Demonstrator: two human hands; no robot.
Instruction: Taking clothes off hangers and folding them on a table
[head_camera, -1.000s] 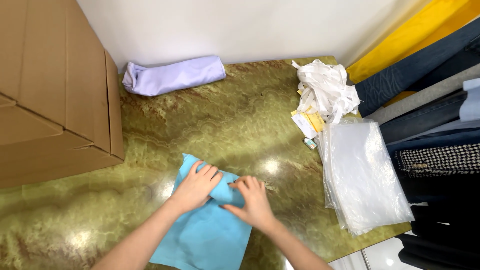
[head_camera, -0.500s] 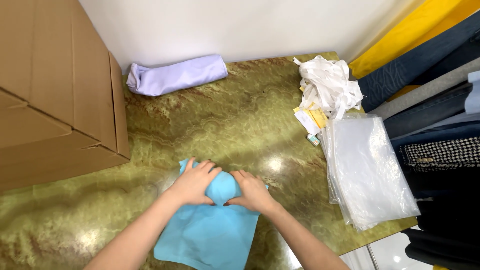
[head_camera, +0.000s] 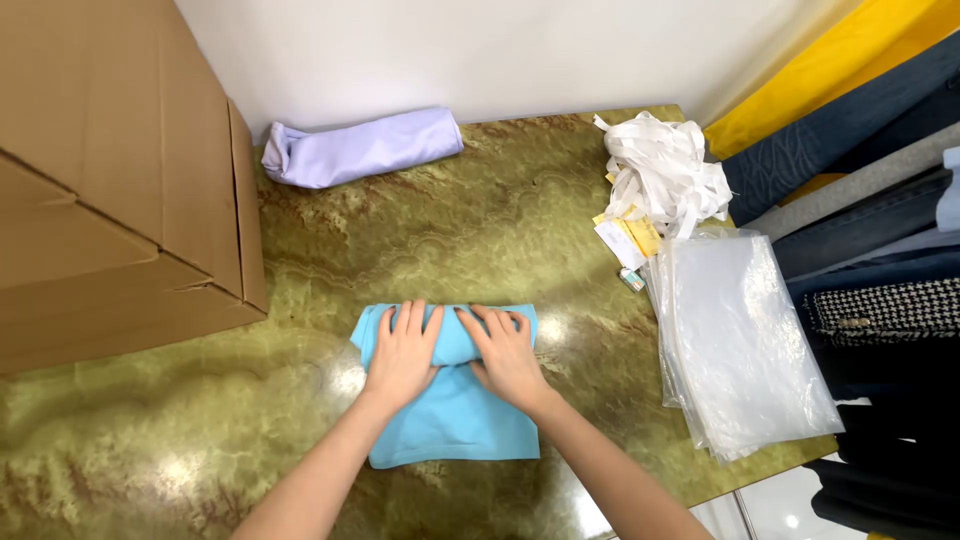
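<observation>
Both hands lie palm-down, side by side and almost touching, on the rolled far end of a light blue cloth: the left hand presses the left half of the roll, the right hand the right half, fingers spread flat rather than clamped. The cloth lies near the worktop's near edge, about midway along it, its unrolled part running back toward the person between the forearms.

The green marbled worktop is bare just beyond the roll and to its near left. Along the left edge stands a large brown cardboard box, near the cloth but apart from it; its flaps look shut, though its top is out of view. At the far edge against the wall lies a rolled lilac cloth. In the far right corner sits a heap of white strips with small yellow and white tags beside it. A stack of clear plastic bags covers the right edge, overhanging the near right corner.
</observation>
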